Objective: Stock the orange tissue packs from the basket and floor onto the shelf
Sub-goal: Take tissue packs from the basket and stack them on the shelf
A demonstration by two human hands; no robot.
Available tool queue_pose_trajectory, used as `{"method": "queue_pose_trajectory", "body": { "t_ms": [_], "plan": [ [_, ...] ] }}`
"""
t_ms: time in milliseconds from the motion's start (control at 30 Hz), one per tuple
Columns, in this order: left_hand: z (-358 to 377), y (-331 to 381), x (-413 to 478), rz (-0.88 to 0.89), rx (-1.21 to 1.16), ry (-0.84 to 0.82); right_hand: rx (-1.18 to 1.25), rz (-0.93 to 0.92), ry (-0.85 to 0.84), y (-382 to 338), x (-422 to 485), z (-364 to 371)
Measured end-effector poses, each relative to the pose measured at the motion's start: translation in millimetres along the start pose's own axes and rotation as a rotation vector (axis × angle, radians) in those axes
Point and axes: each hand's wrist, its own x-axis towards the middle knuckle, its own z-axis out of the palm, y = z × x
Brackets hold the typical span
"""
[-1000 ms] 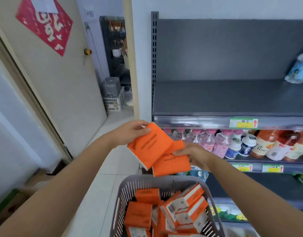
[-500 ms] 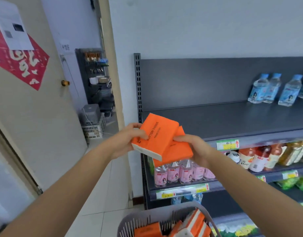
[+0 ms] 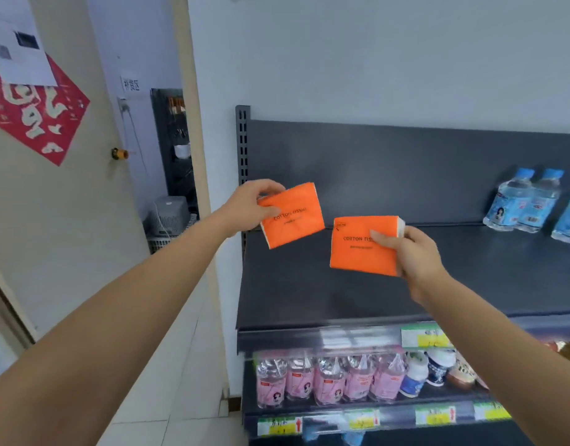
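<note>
Above the dark top shelf, the left hand pinches one orange tissue pack and the right hand grips another pack. Better to set both flat at the shelf's left end, side by side.

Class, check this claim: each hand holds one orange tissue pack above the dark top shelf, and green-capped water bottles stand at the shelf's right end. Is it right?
Not quite. The head view shows the water bottles have blue caps, not green. The rest holds: the left hand and right hand each hold one orange tissue pack above the dark top shelf.
</note>
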Motion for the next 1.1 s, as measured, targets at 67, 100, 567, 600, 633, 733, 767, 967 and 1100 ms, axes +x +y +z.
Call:
{"method": "queue_pose_trajectory", "body": {
  "t_ms": [67,100,567,600,633,733,767,967,1100],
  "plan": [
    [15.9,-14.9,34.3,-0.002,0.119,-0.034,-0.010,-0.045,-0.024,-1.4,19.3,-10.2],
    [24.4,-23.1,49.5,-0.012,0.173,-0.054,-0.017,-0.049,-0.058,-1.6,29.2,-14.3],
    [78.8,-64.9,109.2,0.109,1.142,0.028,-0.156,-0.047,-0.307,36.4,136.0,20.7],
    [78.4,-65.7,108.7,0.087,1.101,0.039,-0.203,-0.071,-0.297,39.6,139.6,28.1],
    [77.2,-67.1,108.1,0.055,1.043,0.055,-0.238,-0.086,-0.287,42.6,142.7,35.9],
    [70.9,-69.3,105.3,0.034,0.975,0.098,-0.349,-0.129,-0.251,45.9,149.0,58.0],
    [69.3,-68.0,103.7,0.044,0.982,0.089,-0.410,-0.164,-0.237,45.3,149.9,64.5],
    [59.1,-66.3,95.0,0.048,0.908,-0.051,-0.740,-0.386,-0.301,38.0,147.8,89.2],
    [54.7,-63.4,93.3,-0.005,0.815,-0.098,-0.912,-0.419,-0.387,39.3,145.8,101.1]
  ]
}}
